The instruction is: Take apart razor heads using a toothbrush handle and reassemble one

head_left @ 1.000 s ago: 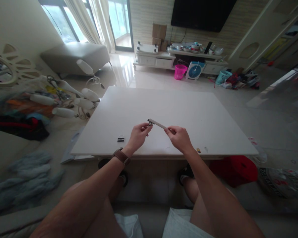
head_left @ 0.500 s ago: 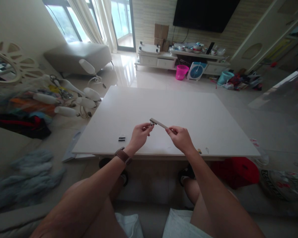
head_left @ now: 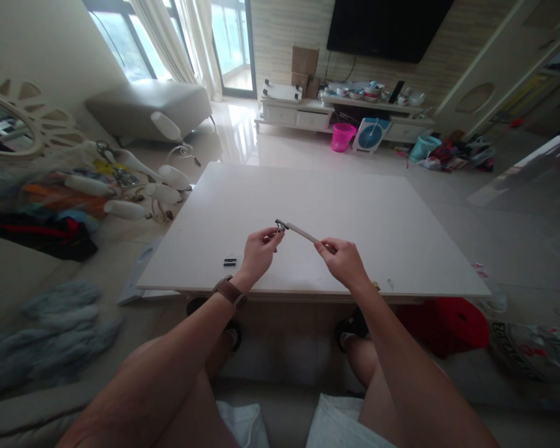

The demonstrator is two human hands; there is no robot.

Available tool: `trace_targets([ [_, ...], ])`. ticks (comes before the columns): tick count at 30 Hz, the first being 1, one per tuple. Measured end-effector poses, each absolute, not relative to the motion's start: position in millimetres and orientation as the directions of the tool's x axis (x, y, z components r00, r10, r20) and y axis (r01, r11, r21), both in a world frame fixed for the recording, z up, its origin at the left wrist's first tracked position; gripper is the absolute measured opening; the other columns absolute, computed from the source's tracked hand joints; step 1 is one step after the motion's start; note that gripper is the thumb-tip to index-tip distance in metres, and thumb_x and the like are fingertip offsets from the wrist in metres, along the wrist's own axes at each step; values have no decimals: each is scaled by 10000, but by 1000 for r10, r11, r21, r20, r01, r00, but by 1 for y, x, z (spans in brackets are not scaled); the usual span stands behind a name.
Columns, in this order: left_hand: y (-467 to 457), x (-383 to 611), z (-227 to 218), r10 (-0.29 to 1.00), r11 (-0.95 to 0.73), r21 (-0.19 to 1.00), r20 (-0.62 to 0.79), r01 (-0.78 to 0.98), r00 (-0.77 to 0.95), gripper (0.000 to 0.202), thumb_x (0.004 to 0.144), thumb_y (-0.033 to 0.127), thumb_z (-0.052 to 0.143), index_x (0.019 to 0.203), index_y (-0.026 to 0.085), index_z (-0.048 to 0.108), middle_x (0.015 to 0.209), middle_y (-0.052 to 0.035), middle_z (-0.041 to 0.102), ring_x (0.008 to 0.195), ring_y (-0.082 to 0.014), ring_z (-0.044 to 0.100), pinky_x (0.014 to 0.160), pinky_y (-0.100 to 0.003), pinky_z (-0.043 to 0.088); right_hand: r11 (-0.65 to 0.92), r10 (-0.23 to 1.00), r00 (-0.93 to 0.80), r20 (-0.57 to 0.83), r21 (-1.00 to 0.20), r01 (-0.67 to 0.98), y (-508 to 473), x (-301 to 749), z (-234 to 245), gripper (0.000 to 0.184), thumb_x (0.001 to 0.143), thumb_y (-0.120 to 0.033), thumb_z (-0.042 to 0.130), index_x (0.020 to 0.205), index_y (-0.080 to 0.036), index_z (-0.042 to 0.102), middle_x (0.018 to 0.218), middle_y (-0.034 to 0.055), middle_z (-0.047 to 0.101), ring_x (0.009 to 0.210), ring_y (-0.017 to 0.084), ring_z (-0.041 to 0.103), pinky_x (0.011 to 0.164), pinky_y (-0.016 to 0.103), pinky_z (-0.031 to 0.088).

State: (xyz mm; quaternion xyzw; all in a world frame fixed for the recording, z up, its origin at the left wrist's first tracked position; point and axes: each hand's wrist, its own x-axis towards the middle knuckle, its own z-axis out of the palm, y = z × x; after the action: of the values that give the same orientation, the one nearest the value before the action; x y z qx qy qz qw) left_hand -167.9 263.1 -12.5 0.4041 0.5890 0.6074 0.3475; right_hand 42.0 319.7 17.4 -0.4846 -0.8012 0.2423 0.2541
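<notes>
Above the white table I hold a thin light-grey stick-like tool with a dark metal head at its left end. My right hand pinches its right end. My left hand, a brown watch strap on its wrist, pinches the dark head between thumb and fingers. Two small black pieces lie on the table left of my left hand. My bare knees show below the table's near edge.
A heap of white lamp parts and coloured clutter lies on the floor at the left. A red stool stands under the table's right corner. Far back stand a TV cabinet, a pink basket and a fan.
Both hands have lifted the tool slightly, its left end tipping a little higher. The grip of each hand is the same.
</notes>
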Motion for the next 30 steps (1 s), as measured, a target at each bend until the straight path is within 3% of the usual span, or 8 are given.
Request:
trace_targets([
  [17,264,-169,-13,900,-68,995,90,67,-427,396,780,530,708,933,169,764,684,-7,595,517,-75,463,453,-219,341,414,907,-366,210,-609,677,315,44,23,310,893,-457,583,815,-214,758,719,40,714,655,166,605,607,275,352],
  [30,262,-165,-16,916,-55,996,77,66,-393,402,792,542,689,917,166,753,680,-7,590,523,-76,457,458,-211,344,426,896,-402,188,-616,663,314,42,20,335,906,-460,564,775,-208,740,642,15,652,590,138,523,579,271,313],
])
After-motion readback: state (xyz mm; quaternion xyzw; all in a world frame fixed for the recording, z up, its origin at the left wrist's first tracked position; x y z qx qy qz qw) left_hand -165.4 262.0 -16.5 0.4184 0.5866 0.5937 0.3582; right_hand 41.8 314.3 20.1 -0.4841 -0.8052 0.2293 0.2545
